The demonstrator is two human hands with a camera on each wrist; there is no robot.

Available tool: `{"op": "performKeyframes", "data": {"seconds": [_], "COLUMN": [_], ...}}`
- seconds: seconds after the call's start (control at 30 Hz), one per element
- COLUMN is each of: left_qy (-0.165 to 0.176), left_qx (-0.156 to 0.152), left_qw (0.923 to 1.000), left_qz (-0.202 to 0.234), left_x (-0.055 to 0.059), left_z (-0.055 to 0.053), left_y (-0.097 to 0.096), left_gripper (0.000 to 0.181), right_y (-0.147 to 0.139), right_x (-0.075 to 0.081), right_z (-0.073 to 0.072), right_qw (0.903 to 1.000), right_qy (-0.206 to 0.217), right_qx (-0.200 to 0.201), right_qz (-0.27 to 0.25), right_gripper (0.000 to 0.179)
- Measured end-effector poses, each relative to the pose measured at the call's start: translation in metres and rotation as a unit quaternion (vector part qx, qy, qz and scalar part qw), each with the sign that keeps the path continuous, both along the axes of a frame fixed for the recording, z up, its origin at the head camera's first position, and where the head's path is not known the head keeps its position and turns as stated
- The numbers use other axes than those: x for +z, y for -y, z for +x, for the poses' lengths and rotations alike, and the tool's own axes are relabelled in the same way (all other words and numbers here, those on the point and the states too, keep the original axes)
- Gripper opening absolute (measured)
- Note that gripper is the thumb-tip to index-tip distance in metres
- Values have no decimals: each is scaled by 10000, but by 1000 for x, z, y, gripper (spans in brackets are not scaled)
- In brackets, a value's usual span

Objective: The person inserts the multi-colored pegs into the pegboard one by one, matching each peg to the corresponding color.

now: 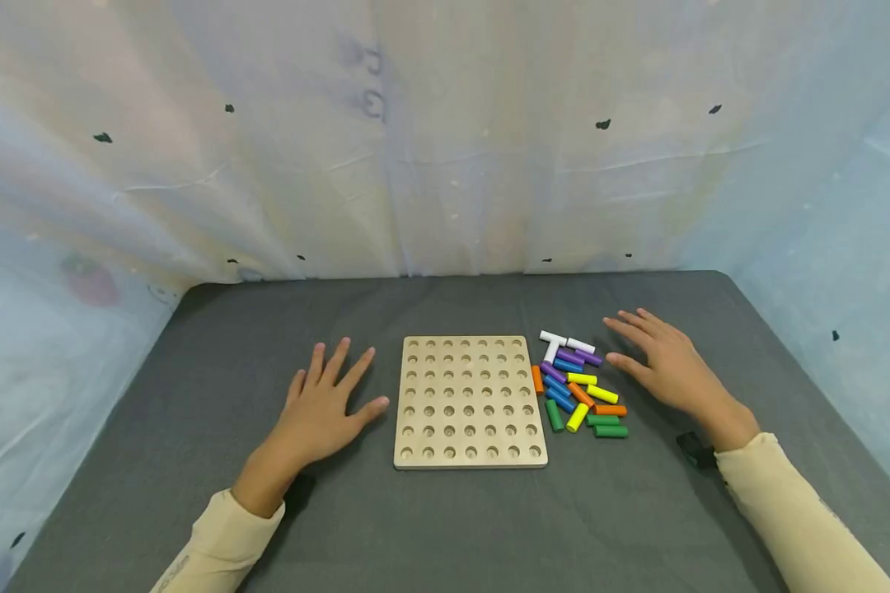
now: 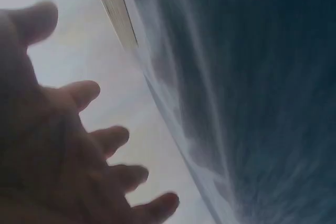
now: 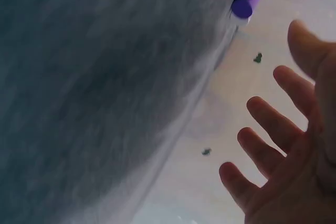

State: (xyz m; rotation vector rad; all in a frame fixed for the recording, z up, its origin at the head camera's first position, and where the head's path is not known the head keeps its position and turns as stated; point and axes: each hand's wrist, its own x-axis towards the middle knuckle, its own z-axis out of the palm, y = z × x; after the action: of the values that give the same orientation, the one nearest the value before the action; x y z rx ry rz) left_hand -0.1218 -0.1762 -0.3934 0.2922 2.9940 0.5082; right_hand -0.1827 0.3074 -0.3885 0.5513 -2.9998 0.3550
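Note:
A square wooden pegboard (image 1: 477, 381) with rows of round holes lies flat in the middle of the table. Against its right side is a loose heap of coloured pegs: white (image 1: 581, 346), purple (image 1: 588, 358), blue (image 1: 559, 401), yellow (image 1: 602, 394), orange (image 1: 610, 410) and green (image 1: 611, 431). My left hand (image 1: 322, 417) is left of the board, fingers spread, holding nothing. To the right of the pegs, my right hand (image 1: 665, 362) has its fingers extended and holds nothing. In the right wrist view, purple pegs (image 3: 247, 1) show beyond the thumb.
Dark grey cloth covers the table (image 1: 460, 527). Pale patterned sheets (image 1: 460, 165) hang behind it and at both sides. A dark band (image 1: 695, 450) sits at the right wrist, by the cream sleeve (image 1: 793, 511).

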Motion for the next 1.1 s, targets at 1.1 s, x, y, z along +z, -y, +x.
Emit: {"op": "performKeyframes", "data": {"seconds": [1.1], "left_qy": [853], "left_qx": [-916], "left_qw": [9899], "left_qz": [661], "left_x": [-6], "left_z": [26], "left_y": [-22], "left_gripper": [97], "right_y": [24], "right_x": [-8], "right_z": [-51], "right_qw": [9954], "right_qy": [554], "right_qx": [675], "right_qz": [-390], "right_gripper": [25]}}
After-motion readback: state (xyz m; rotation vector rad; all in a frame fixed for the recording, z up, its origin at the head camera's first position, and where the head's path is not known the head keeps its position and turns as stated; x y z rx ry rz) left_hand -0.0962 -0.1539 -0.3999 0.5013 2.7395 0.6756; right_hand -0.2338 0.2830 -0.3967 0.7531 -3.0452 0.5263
